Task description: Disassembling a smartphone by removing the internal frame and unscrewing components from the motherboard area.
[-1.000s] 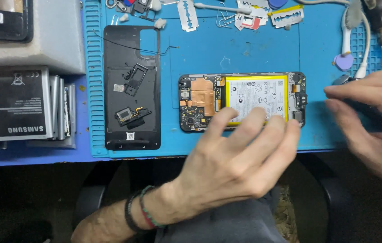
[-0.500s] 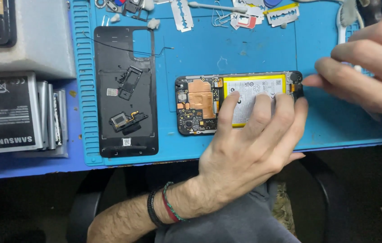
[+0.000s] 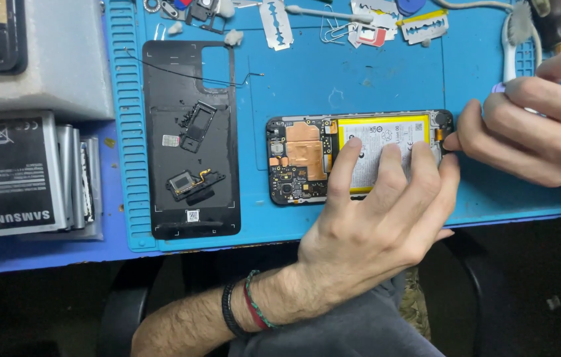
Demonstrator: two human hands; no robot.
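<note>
Since the earlier frame the right hand (image 3: 531,122) has slid in to the phone's right end, and the left hand (image 3: 376,228) has settled further over its lower half. The opened phone (image 3: 307,158) lies flat on the blue mat (image 3: 360,73), long axis running left to right, circuit board and copper shield toward the left, yellow-edged battery (image 3: 379,135) toward the right. The left fingers (image 3: 346,162) are spread apart and press down on the battery. The right fingers are bunched together at the phone's right edge, pinched on a small purple tool (image 3: 500,86); how it is gripped cannot be told. To the left lies the black back cover (image 3: 191,139), upright on the mat, with small loose parts on it and a small white square label near its lower end. Farther left on the table (image 3: 42,254) stands a stack of grey batteries (image 3: 13,172) with dark labels. Razor blades (image 3: 275,23) lie along the mat's top edge.
</note>
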